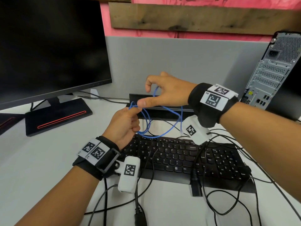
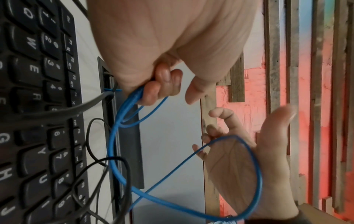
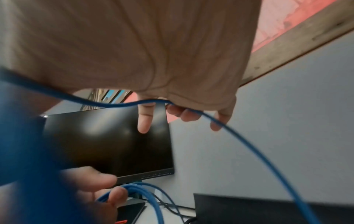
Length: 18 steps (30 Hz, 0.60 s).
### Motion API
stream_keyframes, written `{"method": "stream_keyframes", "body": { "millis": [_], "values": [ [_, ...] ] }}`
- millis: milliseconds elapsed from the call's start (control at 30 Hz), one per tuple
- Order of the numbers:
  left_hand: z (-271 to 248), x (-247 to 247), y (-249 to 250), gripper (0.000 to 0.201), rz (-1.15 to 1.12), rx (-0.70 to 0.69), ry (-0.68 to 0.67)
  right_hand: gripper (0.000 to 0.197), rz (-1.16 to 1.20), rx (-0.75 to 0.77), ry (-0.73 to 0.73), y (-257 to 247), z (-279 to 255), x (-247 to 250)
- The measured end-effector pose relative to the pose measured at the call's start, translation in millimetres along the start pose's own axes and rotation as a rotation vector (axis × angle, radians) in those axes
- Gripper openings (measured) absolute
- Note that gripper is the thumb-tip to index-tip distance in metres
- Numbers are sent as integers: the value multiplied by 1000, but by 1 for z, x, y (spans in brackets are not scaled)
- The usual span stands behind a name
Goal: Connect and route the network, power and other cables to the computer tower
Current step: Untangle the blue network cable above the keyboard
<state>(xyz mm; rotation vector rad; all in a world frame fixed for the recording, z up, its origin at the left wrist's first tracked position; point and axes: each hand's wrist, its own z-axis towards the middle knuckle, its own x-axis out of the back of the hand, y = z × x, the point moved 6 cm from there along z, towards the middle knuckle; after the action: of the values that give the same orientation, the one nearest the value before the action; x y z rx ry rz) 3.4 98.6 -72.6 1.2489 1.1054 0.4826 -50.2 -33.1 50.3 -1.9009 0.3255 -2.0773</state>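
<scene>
Blue cable (image 2: 110, 145) spans sideways from left hand (image 1: 125, 124) to right hand (image 1: 167, 92), sagging

Thin blue network cable (image 2: 112, 151) is up in the air in loose, tangled loops over the keyboard (image 1: 187, 157). Black computer tower (image 1: 275, 67) stands upright far right, bare metal back showing. Black power cable's chunky plug (image 1: 196, 183) lies on the keyboard's front edge.

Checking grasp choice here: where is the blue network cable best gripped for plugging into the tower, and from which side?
Probably just behind its plug, hanging free under the right hand. Come from the right, the tower side: the left hand grips the blue cable in coiled loops, so only that end dangles straight and reachable.
</scene>
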Motion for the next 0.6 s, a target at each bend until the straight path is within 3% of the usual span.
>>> {"method": "stream_keyframes", "body": {
  "millis": [200, 400, 533, 600],
  "values": [
    [5, 10, 4, 15, -131, 29, 46, 60, -288, -9, -52, 11, -9, 7],
    [4, 6, 2, 23, -123, 47, 13, 68, -246, -237, -219, 46, -15, -11],
    [3, 4, 0, 26, -117, 63, -11, 70, -250, -161, -154, 48, -4, -30],
    [2, 4, 0, 22, -130, 74, -19, 58, -234, -116, -40, 47, 5, -36]
  ]
}}
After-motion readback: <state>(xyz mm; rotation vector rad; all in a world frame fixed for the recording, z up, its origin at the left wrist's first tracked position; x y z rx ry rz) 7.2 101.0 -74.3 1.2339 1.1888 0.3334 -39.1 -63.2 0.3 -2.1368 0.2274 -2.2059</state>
